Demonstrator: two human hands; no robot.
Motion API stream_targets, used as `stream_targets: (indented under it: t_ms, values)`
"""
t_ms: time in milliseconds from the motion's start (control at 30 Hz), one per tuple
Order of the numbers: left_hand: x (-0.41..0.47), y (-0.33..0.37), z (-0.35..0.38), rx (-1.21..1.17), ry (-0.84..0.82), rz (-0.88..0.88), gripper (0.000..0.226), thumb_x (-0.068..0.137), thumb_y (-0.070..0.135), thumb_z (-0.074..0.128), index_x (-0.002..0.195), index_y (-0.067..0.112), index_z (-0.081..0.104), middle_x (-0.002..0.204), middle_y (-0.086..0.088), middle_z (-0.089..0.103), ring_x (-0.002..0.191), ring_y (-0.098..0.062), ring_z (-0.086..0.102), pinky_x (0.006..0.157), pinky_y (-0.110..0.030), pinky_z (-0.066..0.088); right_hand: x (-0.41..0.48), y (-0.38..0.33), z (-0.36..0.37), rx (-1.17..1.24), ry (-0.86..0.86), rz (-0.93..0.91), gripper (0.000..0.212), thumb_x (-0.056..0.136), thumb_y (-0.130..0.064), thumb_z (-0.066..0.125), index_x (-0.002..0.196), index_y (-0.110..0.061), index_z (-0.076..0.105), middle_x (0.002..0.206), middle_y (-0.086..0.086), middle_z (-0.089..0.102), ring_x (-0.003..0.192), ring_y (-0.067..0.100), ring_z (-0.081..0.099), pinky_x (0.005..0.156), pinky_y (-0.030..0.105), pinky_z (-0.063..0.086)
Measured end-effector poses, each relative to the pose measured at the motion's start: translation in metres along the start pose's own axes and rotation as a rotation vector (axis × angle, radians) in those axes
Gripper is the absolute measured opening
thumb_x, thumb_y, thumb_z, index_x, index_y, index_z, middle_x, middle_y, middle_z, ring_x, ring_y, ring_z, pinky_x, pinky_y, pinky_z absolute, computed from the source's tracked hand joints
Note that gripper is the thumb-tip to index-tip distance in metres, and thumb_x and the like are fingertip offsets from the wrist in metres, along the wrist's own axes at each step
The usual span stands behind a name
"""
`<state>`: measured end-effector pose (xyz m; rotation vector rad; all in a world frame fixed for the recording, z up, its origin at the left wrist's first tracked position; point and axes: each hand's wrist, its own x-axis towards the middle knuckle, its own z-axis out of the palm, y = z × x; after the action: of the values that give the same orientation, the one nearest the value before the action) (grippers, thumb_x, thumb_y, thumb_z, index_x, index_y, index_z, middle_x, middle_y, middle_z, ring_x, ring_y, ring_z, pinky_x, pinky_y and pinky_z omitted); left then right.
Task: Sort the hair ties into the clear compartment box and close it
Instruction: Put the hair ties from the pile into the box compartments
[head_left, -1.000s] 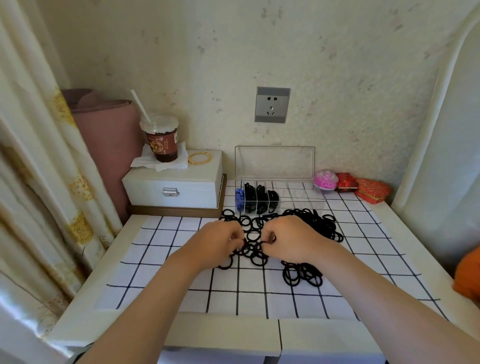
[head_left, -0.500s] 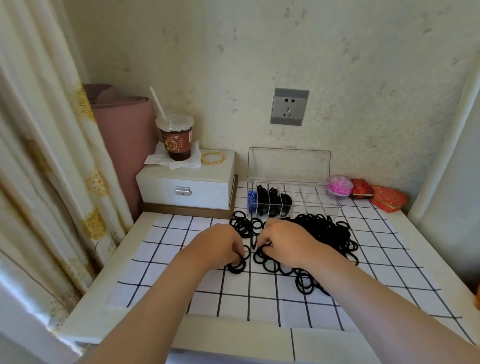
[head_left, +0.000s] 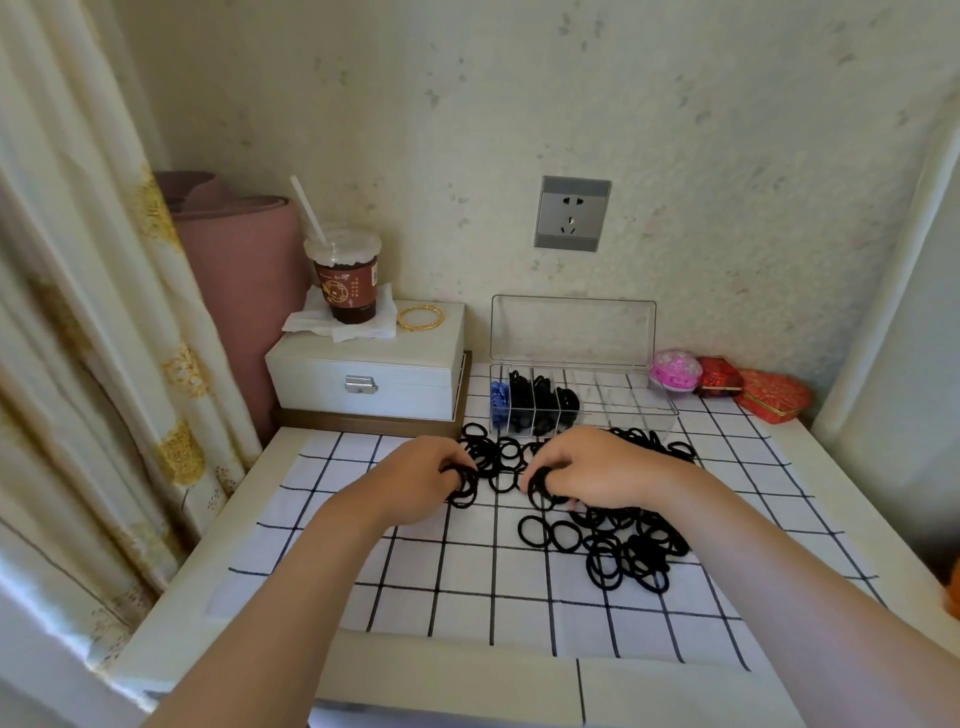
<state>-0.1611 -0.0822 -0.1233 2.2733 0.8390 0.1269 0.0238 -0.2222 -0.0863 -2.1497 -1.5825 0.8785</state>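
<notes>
Two hands: left hand, right hand, each clamped on black elastic hair ties; loose pile uncountable. One clear plastic compartment box: three black-filled slots, one blue.

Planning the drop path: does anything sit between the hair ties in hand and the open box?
Nothing visible blocks it. The left hand and right hand each grip black hair ties; the clear box stands just beyond them, its lid upright. Only loose ties lie flat on the checked cloth between.
</notes>
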Motion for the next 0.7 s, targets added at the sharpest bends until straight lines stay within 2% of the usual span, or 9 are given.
stream_targets:
  t_ms: [67, 100, 167, 233, 333, 433, 533, 633, 700]
  values:
    - [0.001, -0.003, -0.005, -0.038, 0.063, -0.025, 0.02, 0.093, 0.016, 0.057, 0.1, 0.03, 0.07, 0.103, 0.011, 0.068, 0.094, -0.006, 0.062, 0.084, -0.024, 0.051, -0.002, -0.003, 0.006, -0.064, -0.082, -0.011, 0.026, 0.089, -0.014, 0.059, 0.103, -0.027, 0.076, 0.082, -0.015, 0.07, 0.072, 0.006, 0.067, 0.065, 0.02, 0.051]
    - [0.0, -0.005, -0.008, -0.057, 0.097, -0.036, 0.016, 0.092, 0.016, 0.06, 0.096, 0.029, 0.07, 0.1, 0.011, 0.068, 0.092, -0.005, 0.062, 0.08, -0.022, 0.05, -0.002, -0.002, 0.01, -0.107, -0.087, -0.022, 0.024, 0.089, -0.016, 0.061, 0.104, -0.029, 0.075, 0.08, -0.017, 0.065, 0.072, 0.004, 0.065, 0.064, 0.017, 0.046]
    - [0.0, -0.009, -0.011, -0.067, 0.171, -0.055, 0.014, 0.091, 0.013, 0.063, 0.093, 0.025, 0.069, 0.096, 0.01, 0.066, 0.088, -0.005, 0.061, 0.07, -0.015, 0.045, 0.001, 0.0, 0.017, -0.181, -0.076, -0.027, 0.025, 0.089, -0.018, 0.065, 0.109, -0.031, 0.071, 0.093, -0.013, 0.061, 0.073, 0.003, 0.065, 0.066, 0.016, 0.045]
    - [0.004, -0.013, -0.01, -0.05, 0.232, -0.078, 0.018, 0.091, 0.008, 0.062, 0.094, 0.024, 0.07, 0.097, 0.008, 0.065, 0.089, -0.007, 0.059, 0.064, -0.01, 0.04, 0.001, -0.001, 0.021, -0.22, -0.077, -0.024, 0.024, 0.09, -0.018, 0.065, 0.111, -0.027, 0.071, 0.102, -0.007, 0.062, 0.066, 0.003, 0.063, 0.065, 0.015, 0.047]
    - [0.012, -0.016, -0.004, 0.017, 0.259, -0.109, 0.021, 0.092, 0.01, 0.062, 0.102, 0.026, 0.07, 0.103, 0.006, 0.064, 0.092, -0.008, 0.057, 0.061, -0.007, 0.037, 0.002, -0.004, 0.024, -0.304, -0.078, -0.035, 0.02, 0.093, -0.015, 0.062, 0.11, -0.018, 0.071, 0.097, -0.009, 0.063, 0.062, -0.001, 0.054, 0.06, 0.009, 0.042]
    - [0.019, -0.016, 0.002, 0.066, 0.218, -0.128, 0.024, 0.091, 0.014, 0.065, 0.109, 0.029, 0.068, 0.108, 0.003, 0.066, 0.092, -0.01, 0.059, 0.069, -0.015, 0.045, 0.004, -0.008, 0.024, -0.355, -0.088, -0.04, 0.02, 0.095, -0.016, 0.059, 0.112, -0.016, 0.07, 0.1, -0.006, 0.064, 0.075, 0.005, 0.059, 0.067, 0.014, 0.046]
    - [0.021, -0.015, 0.005, 0.13, 0.208, -0.117, 0.03, 0.09, 0.015, 0.064, 0.116, 0.029, 0.067, 0.114, 0.002, 0.065, 0.095, -0.012, 0.059, 0.083, -0.024, 0.05, 0.01, -0.008, 0.022, -0.261, 0.043, -0.068, 0.017, 0.095, -0.016, 0.06, 0.109, -0.022, 0.068, 0.107, -0.007, 0.066, 0.097, 0.01, 0.062, 0.086, 0.024, 0.051]
    - [0.024, -0.012, 0.007, 0.206, 0.218, -0.104, 0.034, 0.092, 0.013, 0.061, 0.123, 0.026, 0.065, 0.121, 0.0, 0.065, 0.104, -0.016, 0.061, 0.091, -0.029, 0.052, 0.022, -0.005, 0.02, -0.145, 0.183, -0.073, 0.028, 0.095, -0.009, 0.058, 0.118, -0.023, 0.066, 0.119, -0.005, 0.064, 0.101, 0.005, 0.058, 0.089, 0.019, 0.046]
    - [0.028, -0.007, 0.006, 0.257, 0.182, -0.11, 0.036, 0.093, 0.01, 0.059, 0.125, 0.025, 0.066, 0.122, -0.001, 0.065, 0.107, -0.019, 0.062, 0.093, -0.03, 0.052, 0.032, -0.003, 0.023, -0.183, 0.233, -0.042, 0.029, 0.096, -0.011, 0.056, 0.122, -0.019, 0.066, 0.121, -0.003, 0.064, 0.107, 0.01, 0.06, 0.09, 0.022, 0.046]
